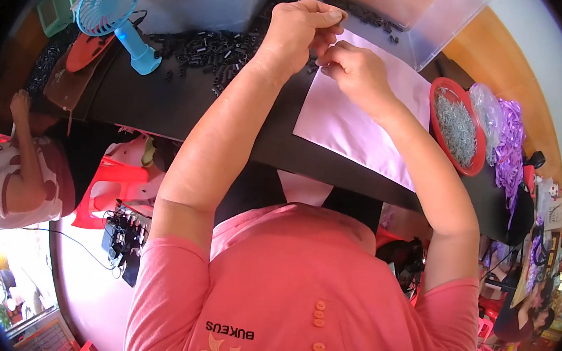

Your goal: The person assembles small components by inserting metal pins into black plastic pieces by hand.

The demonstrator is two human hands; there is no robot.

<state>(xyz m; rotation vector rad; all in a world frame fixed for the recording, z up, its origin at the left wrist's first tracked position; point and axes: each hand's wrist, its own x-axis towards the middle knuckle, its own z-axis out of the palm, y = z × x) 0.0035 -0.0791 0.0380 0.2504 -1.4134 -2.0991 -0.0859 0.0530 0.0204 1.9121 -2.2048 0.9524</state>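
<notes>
**Two hands meet over a tiny part at the far edge of the pink sheet**

A dark tabletop [167, 99] runs across the scene, with a clear plastic bin [202, 5] at its far side and a second clear bin [435, 22] far right. A pale pink sheet [359, 125] lies flat to the right of centre. A red dish [472, 162] of small silvery metal pieces sits at its right edge, and beyond that a heap of purple ribbon [511, 145]. A blue handheld fan [117, 17] stands far left, and loose small black parts [215, 49] lie scattered between the fan and the hands.

The left hand [300, 33] and right hand [353, 71] are touching just above the sheet's far corner. On both, the fingers are pinched nearly closed, tip to tip. Whatever they grip is too small and too hidden to identify; it may be one of the black parts.

It looks like a fitting or assembling step, mid-way. The next move probably calls for steady fingertip pressure, both hands kept close together.

At the left, another person's arm [24, 173] reaches toward the tabletop.
</notes>
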